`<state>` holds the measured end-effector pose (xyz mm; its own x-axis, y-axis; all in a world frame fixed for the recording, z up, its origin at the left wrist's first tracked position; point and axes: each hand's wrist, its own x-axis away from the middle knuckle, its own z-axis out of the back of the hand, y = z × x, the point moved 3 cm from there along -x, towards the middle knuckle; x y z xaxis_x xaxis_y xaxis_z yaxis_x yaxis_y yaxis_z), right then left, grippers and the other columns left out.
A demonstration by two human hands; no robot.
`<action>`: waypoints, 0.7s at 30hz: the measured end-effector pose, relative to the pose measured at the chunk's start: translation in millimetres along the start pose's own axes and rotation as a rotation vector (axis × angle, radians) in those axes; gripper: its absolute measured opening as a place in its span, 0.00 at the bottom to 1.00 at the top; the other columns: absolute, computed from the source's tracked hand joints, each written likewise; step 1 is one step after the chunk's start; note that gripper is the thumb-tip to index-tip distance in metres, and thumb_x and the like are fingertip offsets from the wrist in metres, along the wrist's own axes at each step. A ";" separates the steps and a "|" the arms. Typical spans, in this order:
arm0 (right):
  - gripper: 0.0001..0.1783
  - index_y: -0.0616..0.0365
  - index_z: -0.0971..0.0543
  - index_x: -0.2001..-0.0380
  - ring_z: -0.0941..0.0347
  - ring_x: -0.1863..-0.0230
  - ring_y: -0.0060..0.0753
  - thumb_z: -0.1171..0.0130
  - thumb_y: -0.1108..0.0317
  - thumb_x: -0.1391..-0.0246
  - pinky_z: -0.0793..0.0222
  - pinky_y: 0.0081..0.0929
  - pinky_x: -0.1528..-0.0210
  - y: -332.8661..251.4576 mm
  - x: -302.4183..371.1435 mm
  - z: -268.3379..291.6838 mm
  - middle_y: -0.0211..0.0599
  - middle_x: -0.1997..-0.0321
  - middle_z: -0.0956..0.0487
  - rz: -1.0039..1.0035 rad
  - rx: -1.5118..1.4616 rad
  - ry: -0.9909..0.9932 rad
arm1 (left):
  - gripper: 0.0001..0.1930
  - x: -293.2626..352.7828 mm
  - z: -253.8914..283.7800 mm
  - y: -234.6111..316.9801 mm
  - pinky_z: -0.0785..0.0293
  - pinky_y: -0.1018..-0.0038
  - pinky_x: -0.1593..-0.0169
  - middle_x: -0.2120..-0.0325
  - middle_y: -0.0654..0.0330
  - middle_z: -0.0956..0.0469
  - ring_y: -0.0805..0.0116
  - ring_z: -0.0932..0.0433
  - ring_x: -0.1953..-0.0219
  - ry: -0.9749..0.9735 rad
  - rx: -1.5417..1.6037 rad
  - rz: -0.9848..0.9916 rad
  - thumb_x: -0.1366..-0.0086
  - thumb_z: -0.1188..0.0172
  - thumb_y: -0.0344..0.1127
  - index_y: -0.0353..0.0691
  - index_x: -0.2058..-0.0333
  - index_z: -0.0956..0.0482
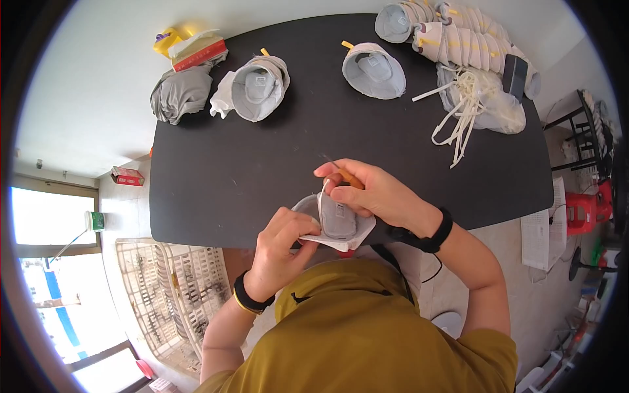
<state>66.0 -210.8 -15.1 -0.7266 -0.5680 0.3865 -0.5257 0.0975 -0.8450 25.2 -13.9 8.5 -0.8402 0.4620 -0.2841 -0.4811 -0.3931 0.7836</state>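
Note:
In front of my body, at the table's near edge, is a cup-shaped fabric piece [339,221] with a grey lining, a pale outside and a small label inside. My left hand [283,245] pinches its left rim between thumb and fingers. Above its right side, my right hand [370,193] is closed around an awl-like tool with an orange-brown handle [350,178]; its thin metal shaft points away to the upper left. A narrow white strip [322,200] runs from near my right fingertips down to the piece. My fingers hide part of its rim.
On the black table [262,177] are similar cup-shaped pieces at far left [261,88] and far centre [373,72]. Nested stacks [458,39], white strips [468,98] and a dark phone [515,75] lie far right. Grey cloth [181,93] sits far left; a plastic crate [157,288] stands below left.

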 end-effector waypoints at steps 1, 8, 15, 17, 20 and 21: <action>0.24 0.61 0.31 0.41 0.29 0.62 0.13 0.41 0.70 0.40 0.34 0.11 0.60 -2.7 2.6 2.1 0.27 0.46 0.25 0.102 0.077 0.078 | 0.16 0.7 0.0 0.0 0.24 0.68 0.67 0.67 0.59 0.21 0.59 0.24 0.66 0.012 -0.054 -0.063 0.55 0.34 0.17 0.40 0.67 0.22; 0.23 0.61 0.25 0.47 0.34 0.71 0.12 0.34 0.73 0.48 0.37 0.15 0.70 -3.6 12.1 3.1 0.25 0.58 0.21 0.181 0.409 -0.001 | 0.16 -4.2 -1.4 9.0 0.25 0.68 0.67 0.68 0.58 0.21 0.57 0.24 0.67 -0.016 -0.152 -0.176 0.57 0.34 0.17 0.39 0.68 0.22; 0.18 0.63 0.21 0.58 0.27 0.67 0.18 0.30 0.72 0.53 0.31 0.21 0.66 -8.2 32.0 -3.3 0.31 0.60 0.19 0.485 0.719 0.222 | 0.16 -4.6 -6.1 -2.4 0.25 0.67 0.66 0.68 0.57 0.21 0.56 0.24 0.67 0.116 -0.202 -0.085 0.58 0.35 0.16 0.37 0.67 0.21; 0.16 0.63 0.20 0.59 0.26 0.66 0.18 0.30 0.71 0.52 0.30 0.21 0.67 -9.1 35.9 -5.7 0.31 0.59 0.19 0.550 0.598 0.100 | 0.17 -1.6 -6.4 -2.9 0.25 0.67 0.65 0.68 0.57 0.21 0.57 0.24 0.66 0.106 -0.235 -0.112 0.58 0.35 0.17 0.37 0.66 0.20; 0.15 0.63 0.20 0.58 0.24 0.68 0.18 0.32 0.68 0.47 0.28 0.19 0.66 -5.6 32.2 4.5 0.30 0.65 0.17 0.421 0.389 0.102 | 0.19 2.7 -7.1 -0.4 0.23 0.68 0.65 0.67 0.59 0.22 0.58 0.23 0.66 0.109 -0.324 -0.200 0.60 0.34 0.18 0.37 0.65 0.20; 0.15 0.62 0.19 0.57 0.24 0.69 0.18 0.33 0.67 0.46 0.28 0.18 0.65 -1.4 29.0 7.9 0.29 0.67 0.16 0.356 0.208 0.129 | 0.19 2.8 -8.2 0.0 0.23 0.68 0.65 0.67 0.59 0.22 0.58 0.23 0.66 0.108 -0.325 -0.200 0.60 0.34 0.18 0.37 0.65 0.20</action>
<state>49.2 -233.9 -5.6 -0.9029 -0.4204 0.0896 -0.1416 0.0941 -0.9855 20.8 -19.1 3.2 -0.7350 0.4751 -0.4838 -0.6776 -0.5429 0.4962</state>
